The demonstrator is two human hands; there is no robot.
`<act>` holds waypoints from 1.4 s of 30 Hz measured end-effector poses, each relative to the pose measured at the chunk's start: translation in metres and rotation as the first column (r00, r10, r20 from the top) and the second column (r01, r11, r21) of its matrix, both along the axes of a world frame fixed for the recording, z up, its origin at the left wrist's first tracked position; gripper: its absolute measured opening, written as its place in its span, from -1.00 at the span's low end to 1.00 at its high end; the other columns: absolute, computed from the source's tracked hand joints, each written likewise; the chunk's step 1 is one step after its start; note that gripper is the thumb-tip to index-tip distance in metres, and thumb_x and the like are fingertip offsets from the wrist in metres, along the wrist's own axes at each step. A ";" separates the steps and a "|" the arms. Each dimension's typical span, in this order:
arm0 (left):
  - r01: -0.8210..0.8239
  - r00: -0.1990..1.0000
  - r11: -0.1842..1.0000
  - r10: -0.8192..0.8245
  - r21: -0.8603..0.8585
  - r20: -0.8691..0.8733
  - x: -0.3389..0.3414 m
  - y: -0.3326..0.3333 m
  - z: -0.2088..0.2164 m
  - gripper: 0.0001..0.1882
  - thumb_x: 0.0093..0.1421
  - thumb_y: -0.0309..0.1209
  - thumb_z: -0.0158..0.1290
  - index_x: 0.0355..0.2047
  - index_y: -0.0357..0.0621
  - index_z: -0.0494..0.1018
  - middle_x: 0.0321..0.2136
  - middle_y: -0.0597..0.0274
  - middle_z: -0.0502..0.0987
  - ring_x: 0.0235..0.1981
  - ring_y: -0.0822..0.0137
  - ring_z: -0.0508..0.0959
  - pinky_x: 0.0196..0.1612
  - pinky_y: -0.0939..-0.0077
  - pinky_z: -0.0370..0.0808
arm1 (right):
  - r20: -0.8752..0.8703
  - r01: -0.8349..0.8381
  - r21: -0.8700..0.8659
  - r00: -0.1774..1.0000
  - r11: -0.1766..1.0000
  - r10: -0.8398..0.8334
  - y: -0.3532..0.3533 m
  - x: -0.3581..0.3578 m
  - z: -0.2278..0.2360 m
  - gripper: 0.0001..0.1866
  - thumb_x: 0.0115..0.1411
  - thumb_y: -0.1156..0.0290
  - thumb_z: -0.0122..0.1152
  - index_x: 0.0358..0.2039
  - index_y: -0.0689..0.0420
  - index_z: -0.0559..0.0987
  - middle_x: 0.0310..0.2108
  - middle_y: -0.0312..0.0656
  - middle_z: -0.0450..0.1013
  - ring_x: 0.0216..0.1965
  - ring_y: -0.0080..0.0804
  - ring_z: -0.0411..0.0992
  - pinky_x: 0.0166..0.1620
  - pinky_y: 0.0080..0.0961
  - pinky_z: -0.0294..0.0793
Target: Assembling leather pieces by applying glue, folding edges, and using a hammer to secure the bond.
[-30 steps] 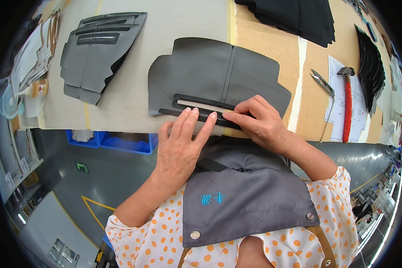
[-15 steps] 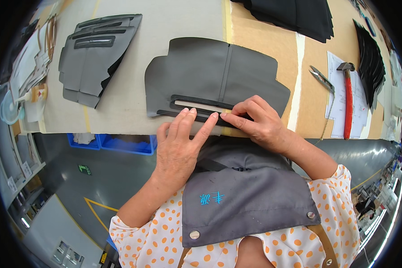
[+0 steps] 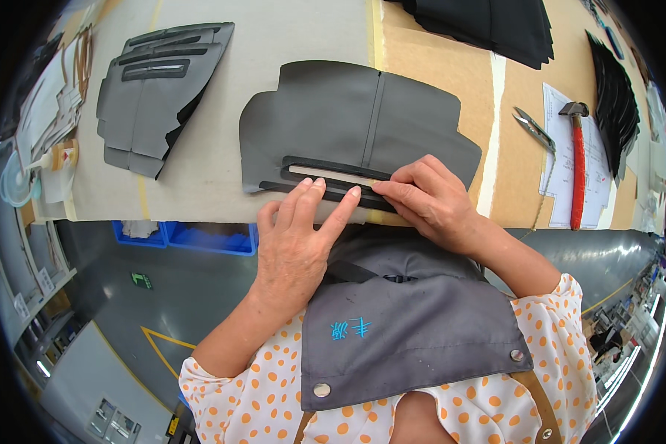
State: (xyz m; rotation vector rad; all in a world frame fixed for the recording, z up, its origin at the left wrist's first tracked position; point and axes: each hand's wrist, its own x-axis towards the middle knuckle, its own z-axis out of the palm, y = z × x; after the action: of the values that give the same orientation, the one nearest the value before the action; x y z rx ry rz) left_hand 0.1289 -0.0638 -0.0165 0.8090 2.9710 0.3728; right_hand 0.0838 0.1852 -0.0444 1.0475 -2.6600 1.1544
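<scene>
A dark grey cut panel (image 3: pixel 325 111), which looks like leather or a similar sheet, lies flat at the table's near edge. It has a vertical seam and a long slot bordered by a black strip (image 3: pixel 325 163). My left hand (image 3: pixel 292 240) is open, its spread fingertips pressing on the black strip along the slot's near side. At the slot's right end my right hand (image 3: pixel 433 203) is closed, thumb and fingertips pinching the edge of that strip. The pinched part is mostly hidden under the fingers.
Similar grey panels (image 3: pixel 155 103) are stacked at the left. To the right lie snips (image 3: pixel 534 129) and a red-handled hammer (image 3: pixel 577 170) on a paper sheet (image 3: pixel 551 103). Black pieces (image 3: pixel 488 29) are piled at the back. Blue bins (image 3: pixel 211 240) stand below the table edge.
My right hand has slid slightly right along the black strip, its fingers drawn closer together. My left hand stays on the strip, and the panel has hardly moved.
</scene>
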 end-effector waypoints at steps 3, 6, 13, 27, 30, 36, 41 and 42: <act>0.000 1.000 1.000 0.000 -0.012 0.004 0.000 0.001 0.002 -0.34 0.11 -0.57 0.11 0.25 0.18 0.49 0.10 0.09 0.46 0.19 0.16 0.44 0.10 0.16 0.31 | -0.011 -0.034 0.021 0.999 0.999 0.034 0.004 0.001 -0.002 -0.48 -0.06 0.65 0.41 -0.02 0.06 0.70 -0.29 -0.25 0.46 -0.30 -0.34 0.42 -0.31 -0.45 0.50; -0.016 1.000 1.000 0.016 -0.017 -0.004 -0.001 0.002 0.003 -0.22 0.04 -0.71 0.03 0.27 0.25 0.49 0.09 0.15 0.45 0.18 0.18 0.46 0.14 0.25 0.28 | -0.032 -0.048 0.039 0.998 0.998 0.049 0.005 0.001 -0.001 -0.50 -0.03 0.65 0.37 -0.01 0.04 0.70 -0.28 -0.25 0.46 -0.30 -0.34 0.42 -0.30 -0.45 0.51; 0.004 0.999 0.998 -0.007 -0.058 -0.053 -0.003 0.005 0.003 -0.29 0.07 -0.66 0.06 0.25 0.21 0.51 0.09 0.14 0.46 0.17 0.18 0.46 0.12 0.22 0.31 | -0.137 -0.081 0.070 0.987 0.994 0.090 0.007 0.000 -0.001 -0.58 0.03 0.52 0.33 -0.02 0.12 0.66 -0.26 -0.24 0.45 -0.27 -0.31 0.42 -0.22 -0.40 0.49; 0.104 0.994 0.993 -0.103 0.056 -0.030 -0.007 0.010 0.001 -0.47 0.18 -0.61 0.04 0.20 -0.15 0.50 0.06 0.22 0.50 0.10 0.29 0.53 0.08 0.35 0.39 | -0.143 -0.075 0.051 0.986 0.996 0.081 0.008 0.004 -0.003 -0.64 0.07 0.47 0.30 -0.06 0.15 0.65 -0.24 -0.23 0.43 -0.23 -0.29 0.41 -0.16 -0.37 0.47; 0.108 0.994 0.992 -0.107 0.058 -0.031 -0.006 0.010 0.001 -0.46 0.18 -0.61 0.05 0.21 -0.16 0.49 0.06 0.23 0.50 0.10 0.29 0.53 0.08 0.34 0.39 | -0.149 -0.069 0.057 0.986 0.996 0.076 0.008 0.004 -0.005 -0.56 0.04 0.51 0.30 0.00 0.09 0.66 -0.23 -0.25 0.45 -0.23 -0.31 0.41 -0.17 -0.42 0.49; 0.144 0.985 0.989 -0.146 -0.036 -0.088 -0.004 0.010 -0.001 -0.46 0.17 -0.48 0.10 0.21 -0.18 0.48 0.10 0.24 0.49 0.13 0.30 0.49 0.08 0.38 0.40 | -0.130 -0.025 0.036 0.991 0.999 0.030 0.008 0.006 -0.009 -0.55 0.02 0.56 0.32 -0.01 0.10 0.66 -0.26 -0.23 0.47 -0.27 -0.30 0.42 -0.23 -0.43 0.50; 0.131 0.986 0.989 -0.136 -0.064 -0.093 -0.001 0.012 -0.002 -0.45 0.17 -0.47 0.10 0.22 -0.19 0.47 0.11 0.24 0.49 0.15 0.30 0.49 0.08 0.38 0.40 | -0.110 -0.041 0.023 0.993 0.999 0.043 0.014 0.007 -0.007 -0.53 0.00 0.57 0.32 0.00 0.11 0.66 -0.26 -0.22 0.47 -0.27 -0.30 0.43 -0.25 -0.43 0.51; 0.130 0.986 0.989 -0.135 -0.065 -0.092 0.000 0.012 -0.002 -0.45 0.17 -0.47 0.10 0.22 -0.19 0.47 0.11 0.24 0.49 0.15 0.30 0.49 0.08 0.38 0.40 | -0.119 -0.059 0.025 0.991 0.998 0.062 0.014 0.006 -0.006 -0.53 0.00 0.57 0.32 0.00 0.11 0.67 -0.26 -0.23 0.47 -0.27 -0.31 0.43 -0.24 -0.43 0.51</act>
State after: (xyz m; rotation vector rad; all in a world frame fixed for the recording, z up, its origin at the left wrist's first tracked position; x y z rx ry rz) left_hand 0.1284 -0.0519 -0.0190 1.0399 2.9771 0.2461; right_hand 0.0903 0.1992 -0.0502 1.1696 -2.5714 1.0398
